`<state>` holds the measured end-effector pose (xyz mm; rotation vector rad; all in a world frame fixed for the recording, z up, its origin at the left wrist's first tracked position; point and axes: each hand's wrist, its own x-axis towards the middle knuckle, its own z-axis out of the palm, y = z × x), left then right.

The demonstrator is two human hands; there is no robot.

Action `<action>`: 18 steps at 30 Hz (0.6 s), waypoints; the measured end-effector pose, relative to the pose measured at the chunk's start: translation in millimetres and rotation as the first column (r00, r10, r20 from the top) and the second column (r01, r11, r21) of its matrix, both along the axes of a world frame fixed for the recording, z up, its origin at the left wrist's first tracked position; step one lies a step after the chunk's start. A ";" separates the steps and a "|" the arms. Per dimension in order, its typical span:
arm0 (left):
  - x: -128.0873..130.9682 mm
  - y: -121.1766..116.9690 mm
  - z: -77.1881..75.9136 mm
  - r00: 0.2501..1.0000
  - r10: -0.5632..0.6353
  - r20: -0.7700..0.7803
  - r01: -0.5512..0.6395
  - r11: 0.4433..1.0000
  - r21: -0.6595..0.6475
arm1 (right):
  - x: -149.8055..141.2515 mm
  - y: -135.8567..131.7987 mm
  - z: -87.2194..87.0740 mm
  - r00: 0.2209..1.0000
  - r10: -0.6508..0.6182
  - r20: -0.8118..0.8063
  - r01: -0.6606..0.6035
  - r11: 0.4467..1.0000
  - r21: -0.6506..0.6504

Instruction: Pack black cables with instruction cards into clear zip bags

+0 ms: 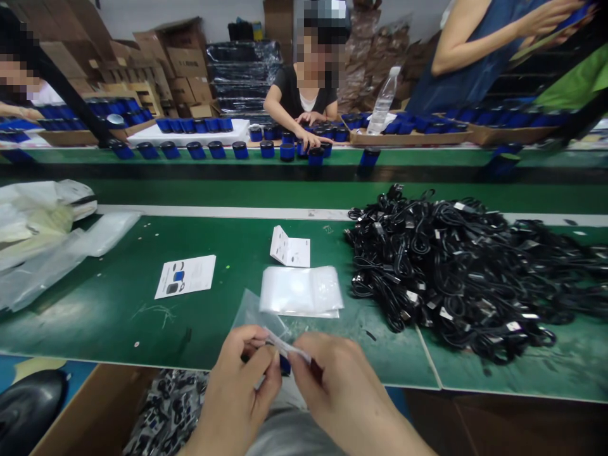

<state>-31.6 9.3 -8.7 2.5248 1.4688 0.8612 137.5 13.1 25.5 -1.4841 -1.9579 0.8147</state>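
My left hand point(242, 386) and my right hand point(332, 380) meet at the near edge of the green table point(118, 310). Both pinch the top edge of a small clear plastic bag point(254, 313), with something dark and blue inside that I cannot make out. Just beyond the hands lies a stack of clear zip bags point(301, 290). A big heap of coiled black cables point(456, 259) fills the table to the right.
A printed leaflet point(186, 275) and a folded white leaflet point(291, 248) lie on the table. Crumpled plastic sheeting point(42, 234) sits at the left. Below the edge a box holds packed bags point(166, 411). Across the conveyor, other people handle blue cylinders point(209, 149); a water bottle point(384, 101) stands there.
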 end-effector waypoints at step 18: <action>7.6 -9.2 5.9 0.964 -0.032 0.265 0.068 0.989 -0.128 | -9.7 13.9 -24.5 0.914 -0.104 -0.393 0.016 0.975 -0.221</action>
